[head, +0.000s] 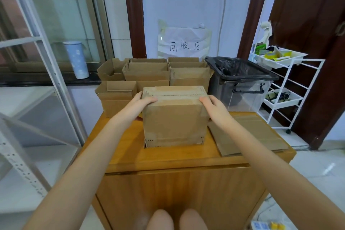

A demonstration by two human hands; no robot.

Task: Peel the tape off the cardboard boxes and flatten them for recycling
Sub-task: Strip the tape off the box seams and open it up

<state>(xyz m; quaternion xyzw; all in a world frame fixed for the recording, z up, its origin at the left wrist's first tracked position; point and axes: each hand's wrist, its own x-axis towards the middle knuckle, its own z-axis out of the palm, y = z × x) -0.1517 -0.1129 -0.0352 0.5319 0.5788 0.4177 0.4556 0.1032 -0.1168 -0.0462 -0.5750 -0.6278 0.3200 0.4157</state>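
- The taped box [175, 115] stood on the counter [168, 157], at 12 o'clock from you.
- Your left hand [143, 101] held its 9 o'clock side, your right hand [212, 105] its 3 o'clock side, fingers curled over the top.
- The tape [175, 95] ran from 9 to 3 o'clock, between both hands.

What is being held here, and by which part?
The sealed cardboard box, gripped by the left hand and right hand at its two upper side edges, standing on the wooden table.

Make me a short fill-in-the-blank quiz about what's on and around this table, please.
1. Both hands, left and right, hold a taped ____ box.
2. The box stands on a ____ table.
3. Right of the box lies a ____ piece of cardboard.
4. The bin is lined with a ____ bag.

Answers: cardboard; wooden; flattened; black
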